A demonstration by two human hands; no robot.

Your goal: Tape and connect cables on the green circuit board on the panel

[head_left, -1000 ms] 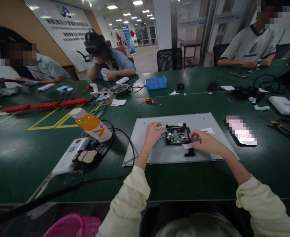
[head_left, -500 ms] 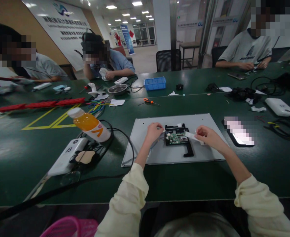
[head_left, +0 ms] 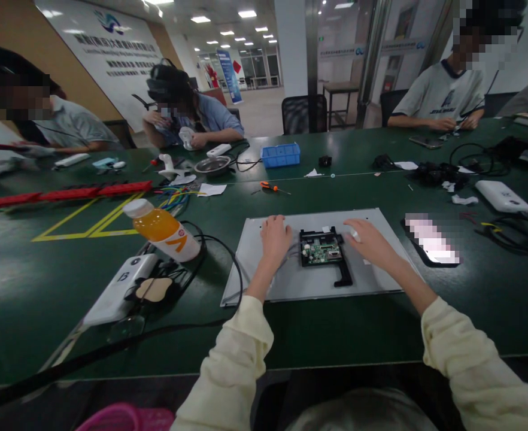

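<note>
A green circuit board sits in a black plastic frame on a flat white panel. Left of the frame, my left hand rests over the panel, its fingers stretched forward and nothing seen in them. On the other side, my right hand is closed, with a bit of white strip showing at its fingertips. The rest of that strip is hidden by the hand. Thin grey wires run from the frame toward my left wrist.
Left of the panel are an orange drink bottle, a white power bank and a black cable. A phone lies at the right. Beyond are an orange-handled screwdriver and a blue basket. Several people sit across the table.
My right hand has drawn up and away from the board, and the strip no longer stretches over the frame. My left hand has moved slightly left and its fingers have spread from a pinch.
</note>
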